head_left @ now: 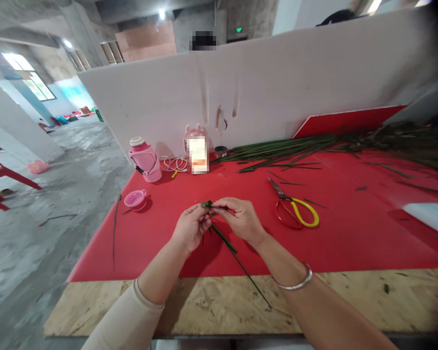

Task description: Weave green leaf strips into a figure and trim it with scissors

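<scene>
Green leaf strips pinched by left hand and right hand; long axis slanted rightward, toward surface front edge.

A ceiling lamp glares; the dark right edge seems blurred.

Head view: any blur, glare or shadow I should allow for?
Head view: the pile of green strips smears toward the dark right edge; head view: a ceiling light glares near the top; head view: soft shadow darkens the red sheet below the left hand and right hand.
</scene>
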`<state>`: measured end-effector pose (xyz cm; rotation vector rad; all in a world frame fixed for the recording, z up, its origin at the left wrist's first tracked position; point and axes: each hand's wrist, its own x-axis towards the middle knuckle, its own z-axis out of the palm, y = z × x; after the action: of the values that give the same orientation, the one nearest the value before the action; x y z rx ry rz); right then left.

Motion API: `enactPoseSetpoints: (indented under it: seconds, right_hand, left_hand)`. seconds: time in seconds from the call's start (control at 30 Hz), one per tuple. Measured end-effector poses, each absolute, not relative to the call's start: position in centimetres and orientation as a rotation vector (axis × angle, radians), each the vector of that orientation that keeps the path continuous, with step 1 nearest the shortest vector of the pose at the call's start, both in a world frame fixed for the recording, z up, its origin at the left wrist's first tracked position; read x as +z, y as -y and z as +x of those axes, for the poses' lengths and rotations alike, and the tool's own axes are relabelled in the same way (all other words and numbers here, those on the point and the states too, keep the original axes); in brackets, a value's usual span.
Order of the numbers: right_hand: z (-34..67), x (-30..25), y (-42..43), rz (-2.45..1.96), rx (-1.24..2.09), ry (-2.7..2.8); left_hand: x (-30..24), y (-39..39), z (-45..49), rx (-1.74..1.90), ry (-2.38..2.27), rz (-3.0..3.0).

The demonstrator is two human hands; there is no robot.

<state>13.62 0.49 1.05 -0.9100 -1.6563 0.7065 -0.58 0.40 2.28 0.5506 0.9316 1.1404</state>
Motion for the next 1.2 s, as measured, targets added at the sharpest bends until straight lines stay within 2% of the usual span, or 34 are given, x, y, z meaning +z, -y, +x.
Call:
enactPoseSetpoints:
  seconds: [0.2, 0.4, 0.6, 0.8, 0.93, 1.03, 1.2]
  right_hand:
    - [13.6, 1.0, -0.5, -0.944, 0.700, 1.675]
    - [12.4, -0.2, -0.6, -1.000, 0.902, 1.371]
    - [11.9, 0.4, -0.6, -1.000, 0.952, 1.196]
    - [12.0, 0.7, -1.1, -0.930, 1.193, 0.931]
    - [11.9, 0.4, -1.1, -0.957, 1.219, 1.003]
    - [12.1, 0.0, -0.9, -0.988, 1.126, 1.225]
    - [13.0, 0.1, -0.6, -1.022, 0.793, 1.634]
  left_hand:
    - [2.3, -0.1, -0.6, 1.088, -0.890, 0.502]
    - [1.8, 0.0, 0.0, 1.192, -0.868, 0.487]
    - [1.4, 0.2, 0.7, 1.250, -0.889, 0.505]
    - [1.2, 0.4, 0.2, 1.265, -1.101, 1.154]
    - [1.2, 0.1, -0.3, 1.323, -1.217, 1.434]
    - [1.3, -0.2, -0.3, 1.291, -1.161, 1.216]
    - [1.9, -0.8, -0.8, 1.132, -0.943, 0.615]
